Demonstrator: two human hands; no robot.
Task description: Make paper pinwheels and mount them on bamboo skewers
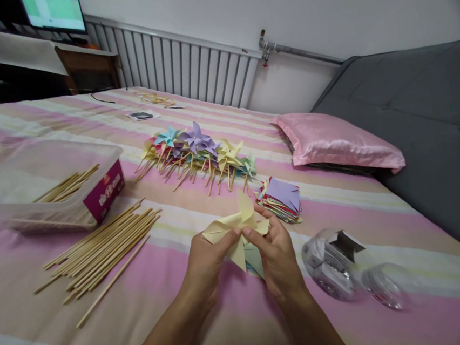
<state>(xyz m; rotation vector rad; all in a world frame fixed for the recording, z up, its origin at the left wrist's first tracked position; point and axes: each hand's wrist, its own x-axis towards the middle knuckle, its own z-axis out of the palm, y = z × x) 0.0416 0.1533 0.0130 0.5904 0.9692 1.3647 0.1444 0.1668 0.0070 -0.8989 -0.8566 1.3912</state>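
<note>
Step in hand: folding a yellow paper pinwheel (237, 227); by my reading the corners are being gathered to the centre, and no stick is fitted yet.
Left hand (207, 267): near centre of the bed, fingers pinched on the left edge and middle of the yellow paper pinwheel.
Right hand (278, 257): just beside the left one, fingers clenched on the right side of the same paper, with a pale green sheet (254, 258) tucked under it.
Where the piece is: held up between both hands, just above the striped bedsheet (178, 307), not resting on it.
Finished pinwheels (197, 151): a heap on sticks, farther off, centre.
Cut paper squares (281, 199): a stack just beyond the right hand.
Loose wooden sticks (103, 250): spread out to the left, near a clear plastic box (48, 184) holding more.
Clear jar (332, 265): lying on its side to the right; contents too blurred to tell.
Next move, as I judge: keep the folded points pinned together with one hand so the other can be freed for a fastener and a stick.
</note>
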